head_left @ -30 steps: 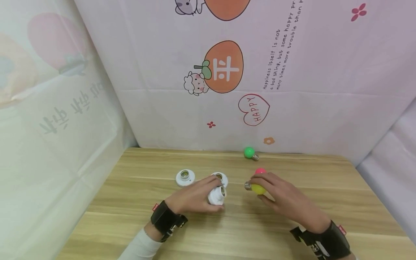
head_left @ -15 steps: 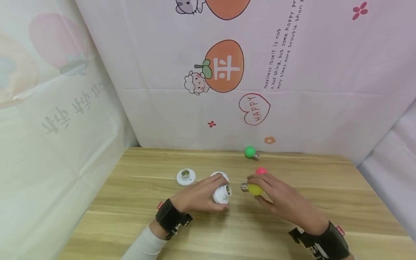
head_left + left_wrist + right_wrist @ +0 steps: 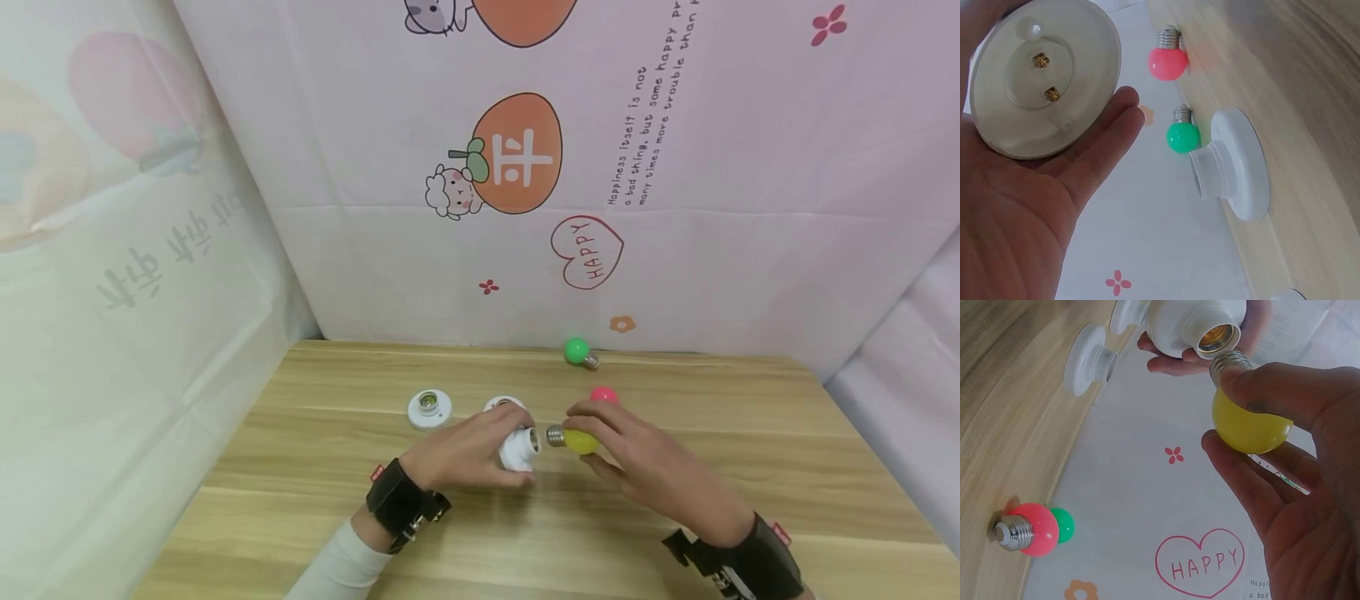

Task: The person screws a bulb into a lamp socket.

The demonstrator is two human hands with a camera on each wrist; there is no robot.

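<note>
Fingers (image 3: 1241,478) and thumb of the right hand (image 3: 643,467) pinch a yellow light bulb (image 3: 581,442) by its globe, its metal screw base pointing at the mouth of a white lamp socket (image 3: 516,451). Curled round that socket, the left hand (image 3: 465,454) holds it tilted above the wood-grain table (image 3: 570,537), two brass screws showing underneath; bulb and socket are just apart. Two more sockets stand on the table, one (image 3: 429,410) left of the other (image 3: 501,403). A pink bulb (image 3: 603,394) lies beyond the right fingers, a green bulb (image 3: 577,351) farther back.
</note>
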